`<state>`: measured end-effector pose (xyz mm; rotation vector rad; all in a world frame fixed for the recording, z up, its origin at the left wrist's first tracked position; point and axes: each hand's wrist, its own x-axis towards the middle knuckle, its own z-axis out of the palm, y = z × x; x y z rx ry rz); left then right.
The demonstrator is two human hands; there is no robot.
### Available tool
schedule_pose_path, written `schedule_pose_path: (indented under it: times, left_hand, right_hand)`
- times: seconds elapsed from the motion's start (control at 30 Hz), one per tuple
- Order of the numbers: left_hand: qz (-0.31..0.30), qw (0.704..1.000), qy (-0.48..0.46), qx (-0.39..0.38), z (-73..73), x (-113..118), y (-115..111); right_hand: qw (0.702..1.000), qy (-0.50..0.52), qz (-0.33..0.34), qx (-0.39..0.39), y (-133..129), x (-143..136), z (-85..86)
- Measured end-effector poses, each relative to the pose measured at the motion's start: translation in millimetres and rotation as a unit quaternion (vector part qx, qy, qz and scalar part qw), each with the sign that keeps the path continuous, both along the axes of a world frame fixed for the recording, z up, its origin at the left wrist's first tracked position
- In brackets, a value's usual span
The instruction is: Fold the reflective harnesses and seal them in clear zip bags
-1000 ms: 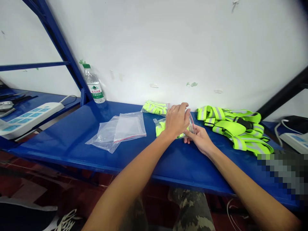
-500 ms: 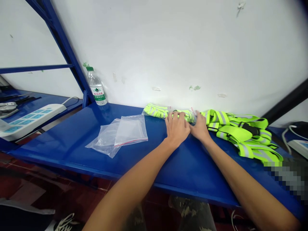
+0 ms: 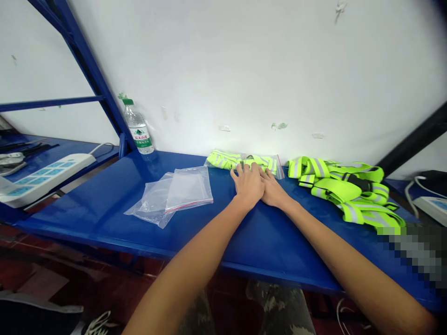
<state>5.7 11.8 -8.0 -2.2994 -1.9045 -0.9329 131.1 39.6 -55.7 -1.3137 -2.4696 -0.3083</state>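
Two clear zip bags of folded neon yellow-green reflective straps lie side by side against the wall: a left bag [image 3: 222, 159] and a right bag [image 3: 268, 163], whose red-edged zip end points right. My left hand [image 3: 249, 186] rests with fingers spread on the near side of the right bag. Against it, my right hand [image 3: 274, 189] lies palm down, fingers stretched toward the same bag; its fingertips are partly hidden by the left hand. To the right lies a loose pile of neon reflective straps [image 3: 337, 191] with a black piece among them.
Empty clear zip bags [image 3: 188, 188] are stacked left of my hands on the blue table [image 3: 104, 209]. A water bottle [image 3: 140, 130] stands at the back left. A white power strip [image 3: 49, 179] lies on the neighbouring table. Blue frame posts [image 3: 87, 60] rise at the left.
My right hand has moved left and nearer, from the right bag's zip end to beside my left hand. The zip end now shows. The straps pile stays put.
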Motion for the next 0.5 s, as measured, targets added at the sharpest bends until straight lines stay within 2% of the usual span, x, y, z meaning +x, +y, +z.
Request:
schedule_pose_path:
  times: [0.03, 0.1, 0.17, 0.27, 0.4, 0.5]
  left_hand:
    - [-0.005, 1.000, 0.008, -0.018, -2.0, -1, 2]
    - [-0.022, 0.999, 0.014, -0.046, -5.4, -2, 4]
    - [-0.036, 0.998, 0.009, -0.053, -7.9, -2, 5]
    - [-0.049, 0.999, 0.000, -0.024, -11.0, 2, 3]
    - [-0.097, 0.995, 0.004, 0.004, -13.8, 10, -2]
    - [-0.135, 0.991, 0.009, 0.001, -14.1, 13, -4]
  right_hand:
    - [1.000, 0.018, 0.019, -0.008, 1, 1, 0.0]
    - [0.997, 0.067, 0.003, -0.027, 2, 5, 0.2]
    - [0.993, 0.103, -0.042, -0.026, -2, 12, 1.5]
    - [0.985, 0.139, -0.105, 0.011, -14, 23, 6.6]
    - [0.969, 0.123, -0.207, 0.049, -31, 38, 14.3]
    - [0.945, 0.113, -0.298, 0.069, -41, 46, 17.2]
